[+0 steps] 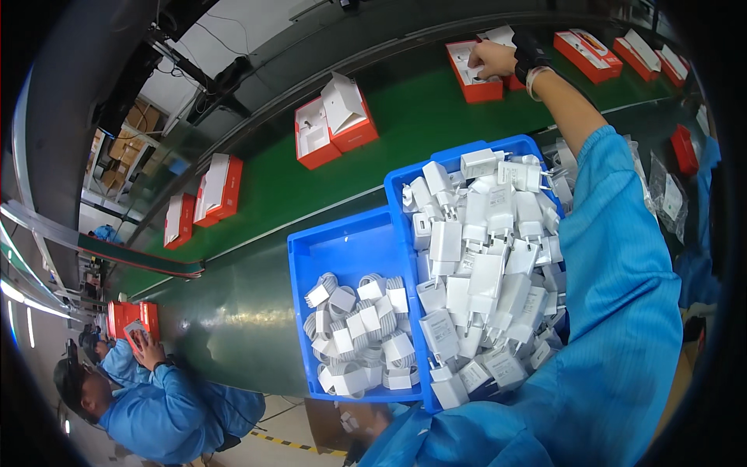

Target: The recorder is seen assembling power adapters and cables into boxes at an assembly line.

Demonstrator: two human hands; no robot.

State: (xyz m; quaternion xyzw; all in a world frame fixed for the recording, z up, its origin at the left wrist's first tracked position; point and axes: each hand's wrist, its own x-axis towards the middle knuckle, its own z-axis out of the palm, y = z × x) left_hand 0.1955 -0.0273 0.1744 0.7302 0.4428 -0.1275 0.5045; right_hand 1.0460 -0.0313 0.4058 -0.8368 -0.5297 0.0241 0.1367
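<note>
Head view; red box point(481, 93) beneath right fingers point(489, 71)

White tube lights point(11, 291) glow at the left rim, and the green bench point(233, 335) carries a soft sheen. The white chargers point(486, 272) look bright and fairly sharp; straight edges bend, and the corners fall to black.

No words or numbers can be read. Small grey print marks the flat faces of many chargers point(440, 335), too fine to make out. Pale marks on the sides of some red boxes point(231, 191) are likewise illegible, as is the clear bag's point(664, 177) white label point(672, 199).
</note>
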